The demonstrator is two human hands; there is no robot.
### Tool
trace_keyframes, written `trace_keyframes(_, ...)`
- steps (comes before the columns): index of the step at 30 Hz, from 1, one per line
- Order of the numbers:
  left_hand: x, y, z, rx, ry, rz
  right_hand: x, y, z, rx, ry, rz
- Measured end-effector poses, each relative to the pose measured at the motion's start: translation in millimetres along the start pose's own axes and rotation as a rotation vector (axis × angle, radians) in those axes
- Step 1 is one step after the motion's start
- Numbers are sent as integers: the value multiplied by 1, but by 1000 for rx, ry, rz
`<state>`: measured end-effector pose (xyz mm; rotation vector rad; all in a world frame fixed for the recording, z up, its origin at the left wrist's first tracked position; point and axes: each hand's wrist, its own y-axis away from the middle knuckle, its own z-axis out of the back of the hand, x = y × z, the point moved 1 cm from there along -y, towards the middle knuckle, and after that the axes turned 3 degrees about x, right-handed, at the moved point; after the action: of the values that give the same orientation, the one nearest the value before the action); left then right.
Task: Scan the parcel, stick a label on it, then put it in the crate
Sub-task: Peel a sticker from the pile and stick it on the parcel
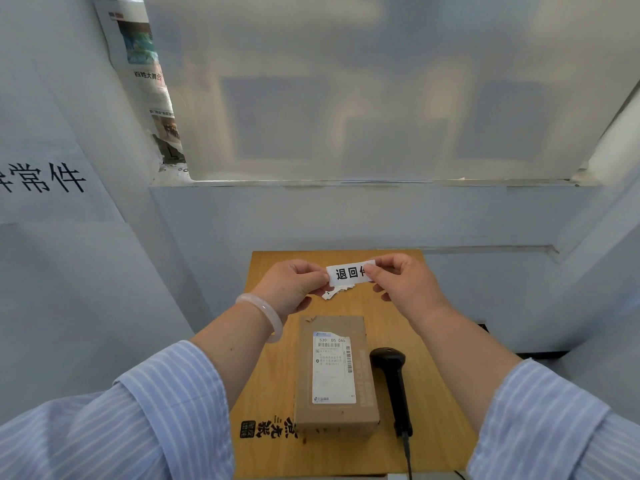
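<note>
A brown cardboard parcel (335,372) with a white shipping label on top lies in the middle of a small wooden table (273,375). Above the table's far half I hold a white label (348,273) printed with black characters. My left hand (294,284) pinches its left end and my right hand (403,282) pinches its right end. A black handheld scanner (393,379) lies to the right of the parcel, its cable running off the near edge. No crate is in view.
A small heap of white label pieces (334,292) lies on the table under my hands. White walls stand close on the left and behind the table, with a frosted window above. A printed sign hangs on the left wall.
</note>
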<state>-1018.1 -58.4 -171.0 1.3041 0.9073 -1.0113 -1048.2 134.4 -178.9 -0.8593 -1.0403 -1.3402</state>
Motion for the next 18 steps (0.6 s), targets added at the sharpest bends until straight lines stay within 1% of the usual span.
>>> trace_keyframes(7,2,0,-1,25,61,22,-2,0,0,2,-3,-2)
trace_keyframes(14,2,0,-3,26,56,23,-4,0,0,6,-4,-7)
trace_keyframes(18,1,1,-4,18,4,3,-4,1,1,-1,0,-6)
